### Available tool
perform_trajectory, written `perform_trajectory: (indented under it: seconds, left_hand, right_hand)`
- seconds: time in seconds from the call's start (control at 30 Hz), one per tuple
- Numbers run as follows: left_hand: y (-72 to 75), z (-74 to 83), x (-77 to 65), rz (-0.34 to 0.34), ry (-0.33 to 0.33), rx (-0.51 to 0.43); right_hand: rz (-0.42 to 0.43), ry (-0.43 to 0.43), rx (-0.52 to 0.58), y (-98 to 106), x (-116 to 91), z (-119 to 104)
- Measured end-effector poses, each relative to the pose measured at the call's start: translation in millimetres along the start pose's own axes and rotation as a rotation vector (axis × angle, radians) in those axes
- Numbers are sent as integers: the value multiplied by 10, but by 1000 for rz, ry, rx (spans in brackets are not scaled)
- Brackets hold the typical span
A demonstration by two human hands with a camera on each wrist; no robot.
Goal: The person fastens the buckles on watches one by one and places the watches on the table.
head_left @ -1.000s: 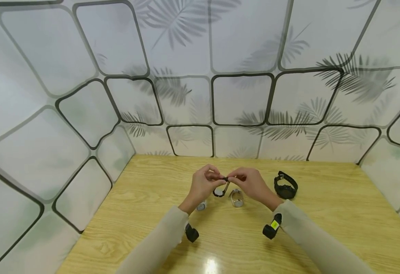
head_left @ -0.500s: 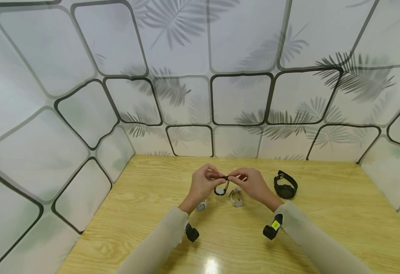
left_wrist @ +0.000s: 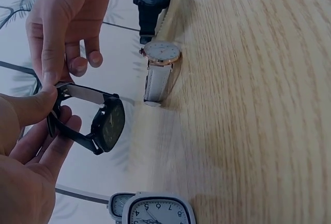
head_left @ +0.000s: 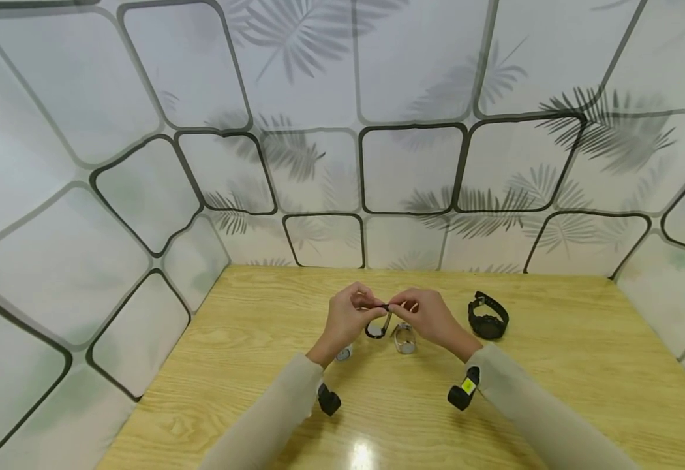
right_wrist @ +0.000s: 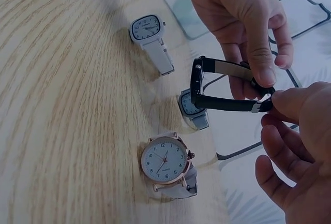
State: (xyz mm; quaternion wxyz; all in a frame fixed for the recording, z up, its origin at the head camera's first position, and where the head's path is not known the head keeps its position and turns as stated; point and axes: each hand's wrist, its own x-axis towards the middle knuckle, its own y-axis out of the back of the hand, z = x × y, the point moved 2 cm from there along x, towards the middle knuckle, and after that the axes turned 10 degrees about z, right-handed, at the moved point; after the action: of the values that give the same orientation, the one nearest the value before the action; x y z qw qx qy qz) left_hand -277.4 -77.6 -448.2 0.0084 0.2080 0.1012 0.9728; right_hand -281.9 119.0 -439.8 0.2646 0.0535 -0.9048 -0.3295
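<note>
A black wristwatch point(head_left: 376, 331) with a strap pale on its inner side hangs in a loop between my two hands, its dial lowest in the head view. My left hand point(head_left: 347, 318) pinches the strap near the buckle between thumb and fingers. From the other side, my right hand point(head_left: 430, 318) pinches the strap end by the metal buckle point(right_wrist: 256, 106). Both sets of fingertips meet at the closure and partly hide it. Below the hands, a rose-gold-rimmed watch point(right_wrist: 164, 159) with a pale strap stands on the wooden table point(head_left: 260, 405).
A chunky black sports watch point(head_left: 488, 320) stands to the right of my right hand. By my left wrist are a white square-faced watch point(right_wrist: 146, 29) and a smaller grey-blue square one point(right_wrist: 192, 105). Patterned fabric walls point(head_left: 413, 170) rise behind and beside the table.
The held watch sways slightly under the fingers, its dial shifting a little to the right, then back. Both hands keep their pinch on the strap at nearly the same spot.
</note>
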Motion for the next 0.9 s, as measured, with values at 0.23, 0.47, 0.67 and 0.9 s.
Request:
perform_trajectory:
  seconds: [0.23, 0.47, 0.67, 0.9]
  left_hand:
    - [15, 23, 14, -7, -7, -11]
    - [27, 51, 31, 4, 5, -47]
    - [30, 60, 26, 1, -27, -35]
    - [37, 65, 20, -10, -48, -22]
  right_hand:
    - [-21, 16, 0, 1, 23, -32]
    - [1, -27, 66, 16, 35, -19]
    - [-17, -27, 120, 25, 39, -27]
    - [-13, -31, 119, 38, 49, -42]
